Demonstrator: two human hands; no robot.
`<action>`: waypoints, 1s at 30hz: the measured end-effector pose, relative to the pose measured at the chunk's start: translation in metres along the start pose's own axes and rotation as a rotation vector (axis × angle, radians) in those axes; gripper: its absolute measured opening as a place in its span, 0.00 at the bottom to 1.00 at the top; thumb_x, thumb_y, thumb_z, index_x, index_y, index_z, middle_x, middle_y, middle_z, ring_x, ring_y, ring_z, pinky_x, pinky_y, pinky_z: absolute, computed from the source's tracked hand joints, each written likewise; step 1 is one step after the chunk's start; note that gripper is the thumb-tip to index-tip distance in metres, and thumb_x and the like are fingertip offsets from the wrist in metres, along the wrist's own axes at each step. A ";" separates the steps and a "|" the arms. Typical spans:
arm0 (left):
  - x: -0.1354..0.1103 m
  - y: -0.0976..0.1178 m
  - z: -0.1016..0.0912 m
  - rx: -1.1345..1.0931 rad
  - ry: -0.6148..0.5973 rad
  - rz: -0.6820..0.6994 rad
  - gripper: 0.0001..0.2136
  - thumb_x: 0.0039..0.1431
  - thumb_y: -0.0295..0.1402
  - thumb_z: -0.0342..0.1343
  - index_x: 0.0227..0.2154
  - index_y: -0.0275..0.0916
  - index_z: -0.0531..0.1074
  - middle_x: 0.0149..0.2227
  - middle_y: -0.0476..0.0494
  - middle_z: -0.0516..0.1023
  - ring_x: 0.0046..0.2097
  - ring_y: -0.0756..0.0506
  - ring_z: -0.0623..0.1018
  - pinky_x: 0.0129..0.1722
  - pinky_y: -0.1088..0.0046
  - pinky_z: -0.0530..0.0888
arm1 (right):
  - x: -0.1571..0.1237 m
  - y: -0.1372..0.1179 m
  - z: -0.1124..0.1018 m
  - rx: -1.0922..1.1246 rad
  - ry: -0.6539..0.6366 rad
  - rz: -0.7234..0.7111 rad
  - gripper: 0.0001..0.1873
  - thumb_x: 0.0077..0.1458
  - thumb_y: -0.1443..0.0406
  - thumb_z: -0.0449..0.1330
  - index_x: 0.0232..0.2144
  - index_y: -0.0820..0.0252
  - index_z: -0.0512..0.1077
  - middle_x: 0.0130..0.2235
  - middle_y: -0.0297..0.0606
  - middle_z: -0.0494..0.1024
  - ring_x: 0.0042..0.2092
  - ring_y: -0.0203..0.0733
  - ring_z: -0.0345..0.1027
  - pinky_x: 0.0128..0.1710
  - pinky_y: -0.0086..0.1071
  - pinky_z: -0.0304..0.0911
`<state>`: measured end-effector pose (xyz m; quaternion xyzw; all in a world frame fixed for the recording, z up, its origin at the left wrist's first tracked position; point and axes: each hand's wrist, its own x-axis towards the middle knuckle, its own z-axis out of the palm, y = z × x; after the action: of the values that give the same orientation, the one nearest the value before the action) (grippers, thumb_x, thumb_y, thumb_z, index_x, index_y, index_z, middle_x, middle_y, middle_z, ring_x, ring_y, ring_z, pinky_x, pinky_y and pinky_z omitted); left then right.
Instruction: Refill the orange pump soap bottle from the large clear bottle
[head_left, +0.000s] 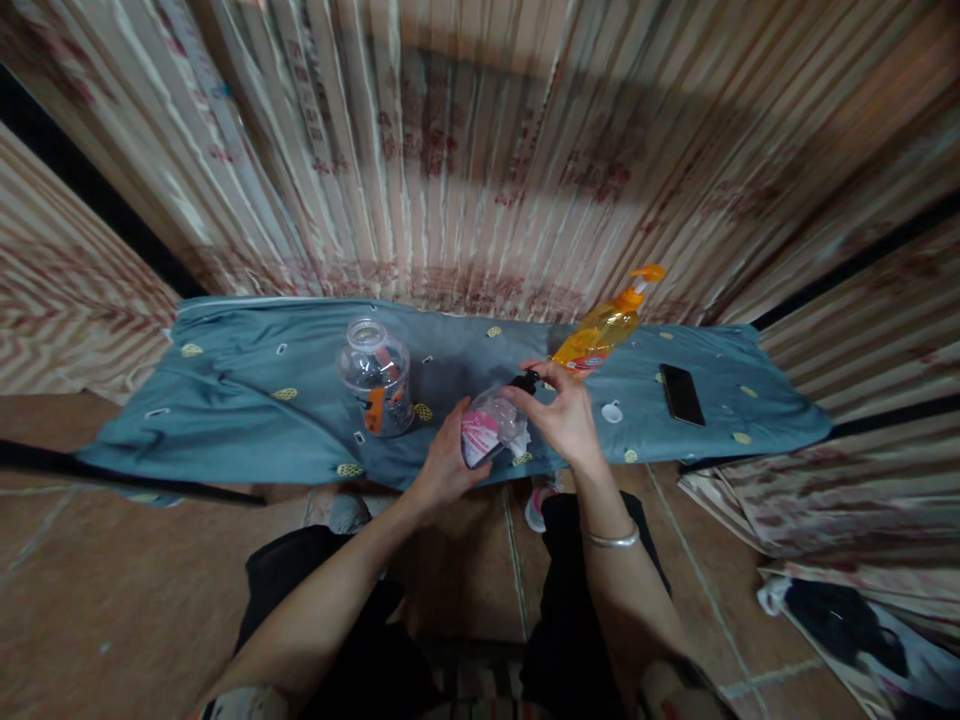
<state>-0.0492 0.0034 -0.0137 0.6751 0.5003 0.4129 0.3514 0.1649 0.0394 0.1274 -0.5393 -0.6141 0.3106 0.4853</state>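
Observation:
A clear plastic bottle with a pink and white label is tilted in front of me, over the near edge of the cloth-covered table. My left hand is wrapped round its lower body. At the other end, my right hand closes its thumb and fingers on the black cap. Whether the cap is on the neck or loose, I cannot tell. Just behind the right hand stands an orange pump bottle of yellow liquid. An open-mouthed clear jar with an orange label is left of my left hand.
A black phone lies on the right of the table, which has a blue-green patterned cloth. Pleated curtains hang behind and at the sides. Dark metal bars run along both sides. Shoes and a bag-like bundle are on the tiled floor.

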 end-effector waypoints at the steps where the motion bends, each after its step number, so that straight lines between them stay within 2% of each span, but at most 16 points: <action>1: 0.000 0.000 0.000 0.000 0.003 -0.001 0.56 0.53 0.35 0.81 0.83 0.39 0.62 0.81 0.22 0.76 0.80 0.21 0.79 0.81 0.37 0.75 | 0.000 0.000 0.000 0.010 -0.020 -0.002 0.30 0.52 0.37 0.85 0.42 0.49 0.86 0.57 0.46 0.94 0.66 0.67 0.86 0.77 0.62 0.75; 5: 0.000 0.000 0.000 0.004 0.005 0.000 0.56 0.54 0.35 0.81 0.83 0.39 0.61 0.81 0.22 0.76 0.80 0.22 0.79 0.81 0.37 0.75 | 0.000 0.004 -0.001 0.136 -0.156 0.006 0.32 0.57 0.36 0.81 0.52 0.48 0.89 0.58 0.44 0.94 0.65 0.64 0.87 0.74 0.58 0.78; 8: 0.001 0.001 0.000 0.010 0.005 0.003 0.55 0.54 0.34 0.80 0.83 0.38 0.62 0.80 0.22 0.76 0.80 0.22 0.80 0.81 0.37 0.75 | 0.001 0.005 -0.003 0.134 -0.146 0.007 0.38 0.52 0.34 0.84 0.55 0.47 0.87 0.62 0.45 0.93 0.67 0.65 0.85 0.74 0.58 0.78; 12: 0.002 0.000 0.001 0.016 0.013 0.003 0.55 0.52 0.33 0.80 0.83 0.39 0.62 0.81 0.22 0.76 0.80 0.21 0.80 0.81 0.37 0.75 | 0.002 0.005 -0.001 -0.009 -0.004 -0.002 0.33 0.51 0.33 0.84 0.42 0.48 0.85 0.59 0.46 0.93 0.64 0.65 0.86 0.74 0.60 0.77; 14: 0.002 0.000 0.001 0.015 0.013 0.004 0.55 0.52 0.33 0.79 0.83 0.39 0.62 0.80 0.23 0.77 0.80 0.22 0.80 0.81 0.38 0.75 | 0.002 0.005 0.000 -0.027 -0.008 -0.012 0.30 0.53 0.34 0.83 0.39 0.48 0.84 0.57 0.45 0.94 0.63 0.65 0.87 0.74 0.60 0.77; 18: 0.002 0.000 0.000 0.015 0.011 0.006 0.54 0.54 0.34 0.79 0.83 0.39 0.62 0.80 0.22 0.76 0.80 0.23 0.80 0.82 0.38 0.75 | 0.003 0.006 -0.002 0.073 -0.129 -0.005 0.30 0.56 0.37 0.80 0.48 0.48 0.88 0.56 0.44 0.95 0.61 0.64 0.88 0.72 0.58 0.78; 20: 0.001 0.000 0.000 0.016 0.011 0.007 0.54 0.54 0.34 0.79 0.83 0.39 0.62 0.80 0.22 0.77 0.80 0.23 0.80 0.82 0.37 0.75 | 0.004 0.006 -0.003 0.100 -0.140 -0.003 0.32 0.54 0.37 0.81 0.51 0.48 0.88 0.57 0.43 0.95 0.62 0.63 0.88 0.72 0.57 0.78; 25: 0.001 -0.001 -0.001 0.020 0.015 0.011 0.56 0.52 0.32 0.80 0.83 0.40 0.63 0.79 0.23 0.78 0.79 0.23 0.81 0.81 0.37 0.75 | 0.005 0.005 -0.002 0.005 -0.018 -0.009 0.30 0.50 0.38 0.85 0.42 0.48 0.85 0.57 0.45 0.94 0.62 0.63 0.87 0.72 0.59 0.78; 27: 0.001 -0.002 -0.001 0.019 0.014 0.013 0.56 0.53 0.32 0.80 0.83 0.40 0.62 0.79 0.24 0.78 0.79 0.23 0.81 0.81 0.37 0.75 | 0.005 0.005 0.000 -0.004 -0.037 -0.008 0.28 0.52 0.38 0.84 0.40 0.49 0.85 0.53 0.44 0.95 0.59 0.63 0.88 0.70 0.58 0.80; 30: 0.001 -0.002 -0.001 0.019 0.014 0.014 0.55 0.54 0.32 0.80 0.83 0.41 0.62 0.80 0.24 0.77 0.80 0.23 0.80 0.82 0.37 0.75 | 0.005 0.004 -0.002 0.030 -0.122 -0.012 0.27 0.55 0.38 0.82 0.43 0.48 0.87 0.47 0.41 0.95 0.55 0.61 0.89 0.67 0.56 0.81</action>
<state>-0.0508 0.0047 -0.0154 0.6789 0.5020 0.4154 0.3384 0.1681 0.0446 0.1253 -0.5084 -0.6411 0.3491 0.4568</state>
